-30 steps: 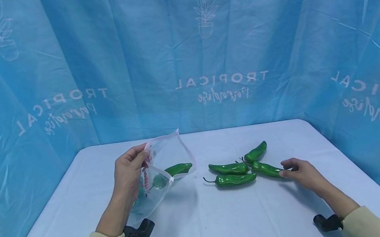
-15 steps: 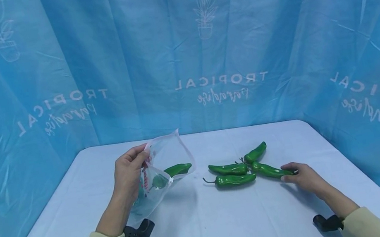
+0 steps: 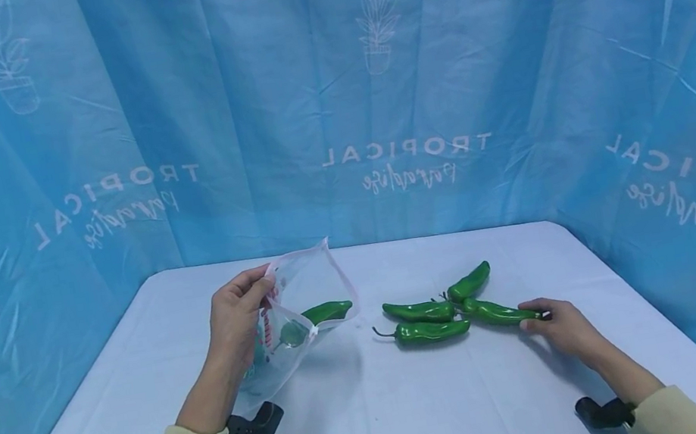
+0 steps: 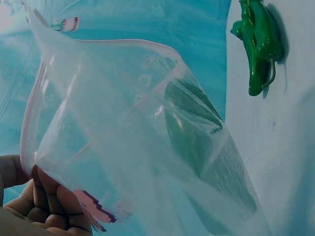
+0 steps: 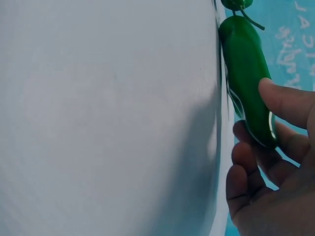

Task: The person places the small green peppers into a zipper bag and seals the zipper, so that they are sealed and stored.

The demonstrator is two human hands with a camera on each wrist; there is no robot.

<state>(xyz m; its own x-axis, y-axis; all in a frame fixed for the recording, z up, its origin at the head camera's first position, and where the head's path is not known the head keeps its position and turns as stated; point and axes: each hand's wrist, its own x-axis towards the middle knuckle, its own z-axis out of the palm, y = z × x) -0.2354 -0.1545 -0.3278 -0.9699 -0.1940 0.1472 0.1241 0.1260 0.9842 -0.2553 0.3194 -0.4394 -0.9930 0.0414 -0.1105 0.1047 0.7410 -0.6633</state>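
My left hand (image 3: 236, 312) pinches the rim of a clear zip bag (image 3: 312, 273), whose mouth hangs open toward the right. Inside the bag lies a green chili pepper (image 3: 329, 311); the bag's printed, cloudy film blurs whatever else is in it. On the right, my right hand (image 3: 567, 326) pinches the tip of another green pepper (image 3: 491, 311). In the right wrist view the thumb presses the top of this pepper (image 5: 246, 64), with fingers beneath. Its other end meets a cluster of three more peppers (image 3: 429, 331) on the table.
A white-covered table (image 3: 423, 419) lies under everything. Blue printed curtains (image 3: 328, 97) rise behind it and along both sides. Black wrist cameras (image 3: 254, 424) sit on both wrists.
My right hand has shifted slightly right, toward the pepper's tip, and now holds it there. The left hand and the bag have stayed in place.
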